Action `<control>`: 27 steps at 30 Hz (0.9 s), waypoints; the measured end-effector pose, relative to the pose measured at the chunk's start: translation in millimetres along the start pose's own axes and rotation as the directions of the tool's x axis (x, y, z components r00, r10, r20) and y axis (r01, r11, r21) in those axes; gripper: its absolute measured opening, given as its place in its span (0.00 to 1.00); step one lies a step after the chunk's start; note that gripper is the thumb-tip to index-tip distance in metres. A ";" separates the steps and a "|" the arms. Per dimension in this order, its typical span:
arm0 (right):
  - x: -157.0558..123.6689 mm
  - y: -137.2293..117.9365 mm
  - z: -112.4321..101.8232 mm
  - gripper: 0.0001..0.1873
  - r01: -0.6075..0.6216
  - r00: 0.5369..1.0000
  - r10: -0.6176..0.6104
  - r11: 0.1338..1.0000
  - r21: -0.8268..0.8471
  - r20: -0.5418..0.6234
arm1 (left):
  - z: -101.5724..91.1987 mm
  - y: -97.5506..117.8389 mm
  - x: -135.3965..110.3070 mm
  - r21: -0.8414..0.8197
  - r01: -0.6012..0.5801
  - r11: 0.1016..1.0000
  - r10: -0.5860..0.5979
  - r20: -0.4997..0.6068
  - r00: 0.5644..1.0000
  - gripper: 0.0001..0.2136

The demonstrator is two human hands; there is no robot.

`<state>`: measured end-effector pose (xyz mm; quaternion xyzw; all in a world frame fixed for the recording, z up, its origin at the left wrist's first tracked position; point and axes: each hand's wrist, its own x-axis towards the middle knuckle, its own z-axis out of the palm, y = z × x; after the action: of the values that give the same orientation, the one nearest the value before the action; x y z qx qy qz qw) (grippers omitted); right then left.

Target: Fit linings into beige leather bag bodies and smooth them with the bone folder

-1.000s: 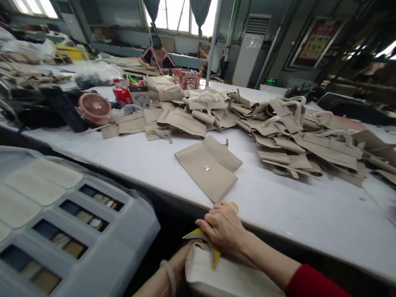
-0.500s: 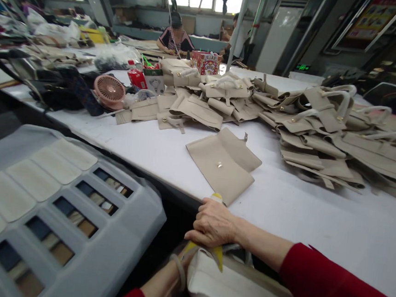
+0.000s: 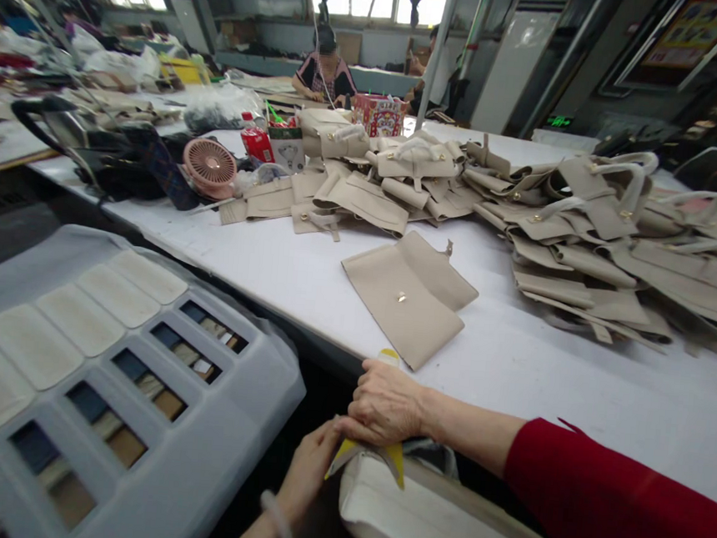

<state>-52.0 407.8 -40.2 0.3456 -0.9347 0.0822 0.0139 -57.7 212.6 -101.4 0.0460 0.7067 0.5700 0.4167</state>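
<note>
My right hand (image 3: 388,401) is closed in a fist around a yellow-and-white piece (image 3: 397,463). Its yellow flaps spread below the fist, over the end of a pale cream bag (image 3: 455,520); a rounded tip pokes out above the knuckles. What kind of thing it is I cannot make out. My left hand (image 3: 311,463) has its fingers pressed together against the right thumb, beside the left flap; whatever they pinch is hidden. Just beyond the fist, a flat beige bag panel (image 3: 403,298) with a small metal clasp lies on the white table (image 3: 269,282).
Beige bag parts (image 3: 588,230) with handles are heaped across the table. A grey plastic-covered case with windows (image 3: 195,410) stands at left. Farther back are a pink fan (image 3: 209,168), a red patterned box (image 3: 378,116) and a seated person (image 3: 325,73).
My left hand has come up from beneath the yellow piece to meet the right thumb. My right hand stays closed in nearly the same place. The view has shifted slightly.
</note>
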 end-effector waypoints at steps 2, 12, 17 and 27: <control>-1.2 -1.7 -1.0 0.30 -0.013 1.000 0.013 1.000 0.002 0.009 | -6.6 2.4 -16.4 -0.018 -0.102 0.995 0.102 -0.012 0.995 0.22; -19.5 -16.9 3.8 0.29 -0.134 0.991 0.134 0.991 0.029 -0.019 | -0.7 22.4 -42.4 0.390 -0.441 0.808 0.401 0.184 0.898 0.17; -33.1 -41.6 1.5 0.29 -0.324 0.946 0.325 0.944 0.060 0.004 | -2.7 27.7 -45.6 0.419 -0.491 0.763 0.422 0.251 0.871 0.16; -122.9 -69.7 -34.9 0.32 -0.934 0.272 0.952 0.225 0.278 0.140 | 12.0 34.2 -9.5 -0.109 -0.009 0.994 0.052 0.398 0.916 0.24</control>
<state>85.7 440.6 -5.9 -0.2934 -0.9263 0.2276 -0.0643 -57.9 228.5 -67.4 0.1502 0.5748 0.5914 0.5452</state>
